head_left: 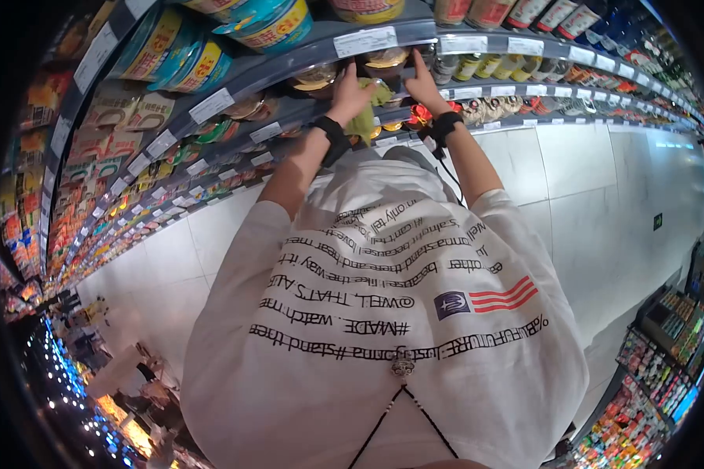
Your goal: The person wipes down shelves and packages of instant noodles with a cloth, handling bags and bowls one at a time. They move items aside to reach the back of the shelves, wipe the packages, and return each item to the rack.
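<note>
A jar with a gold-coloured lid stands on the shelf just below a price label, between my two hands. My left hand is at its left side, index finger pointing into the shelf. A crumpled green cloth hangs from beneath that hand; the fingers around it are partly hidden. My right hand is at the jar's right side, with index finger and thumb along it and the other fingers hidden. Another gold-lidded jar stands left of my left hand. Both wrists wear black bands.
Blue and yellow instant noodle tubs fill the upper shelf at left. Bottles line the shelves at right. A shelf edge with price labels runs above my hands. Pale floor tiles lie behind me, with a stocked display beyond.
</note>
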The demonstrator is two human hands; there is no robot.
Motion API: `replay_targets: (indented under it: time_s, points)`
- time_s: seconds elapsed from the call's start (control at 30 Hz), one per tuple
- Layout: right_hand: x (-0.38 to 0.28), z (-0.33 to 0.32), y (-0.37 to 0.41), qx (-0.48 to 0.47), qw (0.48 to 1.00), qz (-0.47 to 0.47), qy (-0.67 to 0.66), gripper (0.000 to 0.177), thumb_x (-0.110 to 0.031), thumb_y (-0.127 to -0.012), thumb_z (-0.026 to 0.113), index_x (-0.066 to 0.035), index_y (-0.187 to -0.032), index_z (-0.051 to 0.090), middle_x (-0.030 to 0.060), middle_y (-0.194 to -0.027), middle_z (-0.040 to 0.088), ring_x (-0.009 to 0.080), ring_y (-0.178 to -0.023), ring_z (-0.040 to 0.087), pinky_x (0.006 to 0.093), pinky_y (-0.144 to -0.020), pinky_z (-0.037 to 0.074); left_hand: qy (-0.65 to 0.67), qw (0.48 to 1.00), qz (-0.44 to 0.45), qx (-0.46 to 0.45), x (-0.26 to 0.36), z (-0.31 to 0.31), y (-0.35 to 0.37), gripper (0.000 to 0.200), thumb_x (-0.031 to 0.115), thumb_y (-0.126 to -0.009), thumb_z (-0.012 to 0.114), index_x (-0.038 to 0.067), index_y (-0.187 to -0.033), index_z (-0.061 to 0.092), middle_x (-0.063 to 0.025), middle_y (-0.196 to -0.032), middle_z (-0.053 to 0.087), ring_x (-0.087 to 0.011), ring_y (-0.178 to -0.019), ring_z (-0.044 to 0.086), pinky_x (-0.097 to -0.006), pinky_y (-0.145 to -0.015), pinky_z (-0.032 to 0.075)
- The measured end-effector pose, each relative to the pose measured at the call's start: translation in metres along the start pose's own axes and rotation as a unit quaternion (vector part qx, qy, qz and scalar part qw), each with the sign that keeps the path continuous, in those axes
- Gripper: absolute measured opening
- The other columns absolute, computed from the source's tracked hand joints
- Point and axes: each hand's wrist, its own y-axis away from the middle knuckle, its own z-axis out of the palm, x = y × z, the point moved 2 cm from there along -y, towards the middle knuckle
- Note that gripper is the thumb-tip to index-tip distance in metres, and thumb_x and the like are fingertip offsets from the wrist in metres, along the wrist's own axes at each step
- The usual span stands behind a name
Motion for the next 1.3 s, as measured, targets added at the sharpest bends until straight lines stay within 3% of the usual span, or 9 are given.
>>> replay_targets:
  time_s: [0.2, 0.37, 0.6, 0.77, 0.9, 0.93, 1.03, 1.2, 1.3]
  points:
    - [0.033, 0.018, -0.007, -0.085, 0.963, 0.178, -0.186, 0.075, 0.007, -0.065, 0.044, -0.001, -0.135, 0.017, 0.0097, -0.133, 0.033, 0.0190, -0.115, 0.037, 0.0252, -0.089, 0.033, 0.103, 0.984, -0.131, -0.055, -0.014, 0.024, -0.008, 0.096, 0.029, -0.066, 0.070, -0.008, -0.130, 0.010, -0.0281, -0.123, 0.039, -0.0351, -0.113, 0.042, -0.0355, -0.092, 0.035]
    - [0.015, 0.017, -0.004, -0.133, 0.953, 0.153, -0.227, 0.078, -0.001, -0.065, 0.053, -0.001, -0.135, 0.017, 0.0135, -0.120, 0.043, 0.0172, -0.093, 0.048, 0.0235, -0.074, 0.041, 0.161, 0.976, -0.136, -0.059, -0.005, 0.037, -0.007, 0.094, 0.030, -0.068, 0.069, -0.008, -0.132, 0.012, -0.0272, -0.130, 0.032, -0.0307, -0.121, 0.035, -0.0307, -0.096, 0.031]
    - [-0.005, 0.016, 0.018, -0.025, 0.989, 0.142, 0.035, 0.050, 0.000, -0.067, 0.045, 0.006, -0.117, 0.045, 0.0244, -0.112, 0.051, 0.0299, -0.095, 0.058, 0.0337, -0.080, 0.045, 0.087, 0.973, -0.215, 0.000, -0.001, -0.008, 0.046, 0.072, 0.023, -0.067, 0.068, 0.008, -0.126, 0.030, -0.0198, -0.117, 0.044, -0.0297, -0.108, 0.047, -0.0357, -0.083, 0.042]
    - [-0.071, 0.081, 0.010, -0.116, 0.991, -0.014, -0.059, 0.058, 0.004, -0.067, 0.040, 0.000, -0.125, 0.035, 0.0206, -0.117, 0.048, 0.0278, -0.110, 0.047, 0.0313, -0.089, 0.037, 0.012, 0.965, -0.169, 0.202, -0.036, -0.069, 0.048, 0.073, 0.018, -0.067, 0.068, 0.005, -0.126, 0.026, -0.0198, -0.114, 0.045, -0.0373, -0.105, 0.046, -0.0395, -0.085, 0.040]
    - [-0.067, 0.129, -0.007, -0.114, 0.985, -0.105, -0.080, 0.068, 0.007, -0.066, 0.039, -0.002, -0.131, 0.023, 0.0177, -0.121, 0.042, 0.0239, -0.114, 0.040, 0.0259, -0.091, 0.033, 0.054, 0.990, -0.109, 0.077, -0.074, -0.080, 0.030, 0.056, 0.024, -0.068, 0.067, 0.002, -0.111, 0.039, -0.0178, -0.108, 0.051, -0.0360, -0.102, 0.049, -0.0405, -0.083, 0.041]
    - [-0.089, 0.123, 0.002, -0.146, 0.986, 0.022, -0.082, 0.072, 0.007, -0.066, 0.041, -0.002, -0.134, 0.018, 0.0172, -0.122, 0.040, 0.0227, -0.114, 0.037, 0.0238, -0.092, 0.029, 0.059, 0.989, -0.113, 0.072, -0.080, -0.080, 0.033, 0.056, 0.024, -0.068, 0.067, 0.002, -0.111, 0.039, -0.0178, -0.108, 0.051, -0.0360, -0.102, 0.049, -0.0405, -0.083, 0.041]
    - [-0.108, 0.140, 0.021, -0.138, 0.960, -0.003, -0.242, 0.071, 0.002, -0.067, 0.049, 0.001, -0.130, 0.016, 0.0235, -0.127, 0.032, 0.0333, -0.121, 0.029, 0.0313, -0.099, 0.022, 0.082, 0.993, -0.070, 0.043, -0.090, -0.094, 0.027, 0.063, 0.026, -0.068, 0.068, 0.001, -0.117, 0.037, -0.0200, -0.113, 0.049, -0.0334, -0.103, 0.050, -0.0379, -0.085, 0.040]
    - [-0.117, 0.142, 0.057, -0.028, 0.996, -0.035, -0.077, 0.090, 0.002, -0.066, 0.054, -0.001, -0.135, -0.004, 0.0248, -0.139, 0.002, 0.0378, -0.130, 0.001, 0.0334, -0.104, 0.006, 0.120, 0.990, -0.078, -0.015, -0.088, -0.106, 0.056, 0.073, 0.024, -0.069, 0.069, -0.003, -0.124, 0.030, -0.0244, -0.121, 0.042, -0.0312, -0.112, 0.045, -0.0350, -0.091, 0.036]
    - [-0.108, 0.129, 0.053, 0.026, 0.999, -0.021, -0.034, 0.091, 0.005, -0.063, 0.052, 0.000, -0.135, -0.003, 0.0255, -0.136, 0.009, 0.0396, -0.128, 0.009, 0.0349, -0.104, 0.012, 0.118, 0.992, -0.034, 0.015, -0.105, -0.088, 0.065, 0.089, 0.023, -0.069, 0.069, -0.002, -0.133, 0.013, -0.0218, -0.124, 0.041, -0.0298, -0.113, 0.043, -0.0318, -0.093, 0.033]
